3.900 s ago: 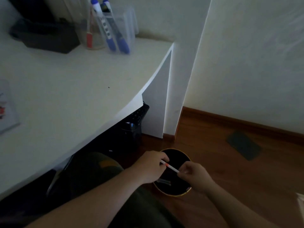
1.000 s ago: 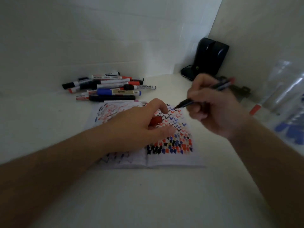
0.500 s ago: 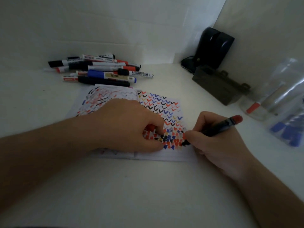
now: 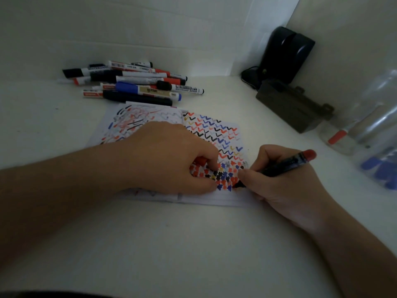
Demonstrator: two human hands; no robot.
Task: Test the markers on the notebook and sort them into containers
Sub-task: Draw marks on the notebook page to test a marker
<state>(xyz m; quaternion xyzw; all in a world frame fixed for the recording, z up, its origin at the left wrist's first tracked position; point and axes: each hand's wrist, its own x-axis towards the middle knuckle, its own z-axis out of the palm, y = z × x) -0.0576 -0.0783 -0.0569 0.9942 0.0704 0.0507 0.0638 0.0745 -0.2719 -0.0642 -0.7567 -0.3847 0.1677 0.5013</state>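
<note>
Now the marker (image 4: 281,166) is applied to the notebook (image 4: 214,198): a second ago it was held raised above the page, and half a second ago its tip was brought down at the lower right of the coloured marks, where it is kept. From this it is judged that the writing test of this marker is under way and that sorting into a container is not yet due.

The right hand (image 4: 285,186) is closed around the marker in a writing grip, the barrel being pinched between thumb and fingers, with the red rear end pointing up and to the right. The tip is seen touching the page just beside the block of red, blue and black blots.

The left hand (image 4: 171,160) is curled, knuckles up, and is rested on the open notebook, which is thereby held flat on the desk (image 4: 193,244). A red cap (image 4: 200,161) is partly visible under its fingers and is taken to be gripped there.

The untested markers (image 4: 133,84) are piled beyond the notebook. The clear containers (image 4: 369,130) are placed at the right edge, well apart from the pile, with markers already inside.
</note>
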